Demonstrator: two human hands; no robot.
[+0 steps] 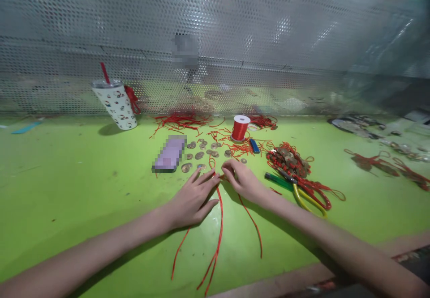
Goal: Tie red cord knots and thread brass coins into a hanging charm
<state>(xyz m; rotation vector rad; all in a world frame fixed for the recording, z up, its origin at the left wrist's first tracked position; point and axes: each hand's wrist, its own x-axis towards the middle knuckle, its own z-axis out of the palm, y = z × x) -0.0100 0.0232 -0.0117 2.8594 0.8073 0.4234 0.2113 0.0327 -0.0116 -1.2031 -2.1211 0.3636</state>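
Observation:
A red cord (221, 208) with a small loop at its top lies in front of me, its tails running toward the near edge. My left hand (193, 202) rests over this cord from the left, its fingertips holding it against the table and its thumb apart. Close by on the right, my right hand (242, 179) pinches a strand of red cord between thumb and forefinger. Loose cord ends come out below both hands. Just beyond the fingers lie several bronze-coloured coins (199, 155). Where the strands cross is partly hidden under the fingertips.
A phone (169, 154) lies left of the coins. Behind stand a patterned tumbler (117, 105) and a red cord spool (239, 129). To the right are a blue lighter (254, 146), a corded coin heap (290, 161), a green tool (278, 180) and pliers (304, 197). Perforated metal (215, 29) rises behind.

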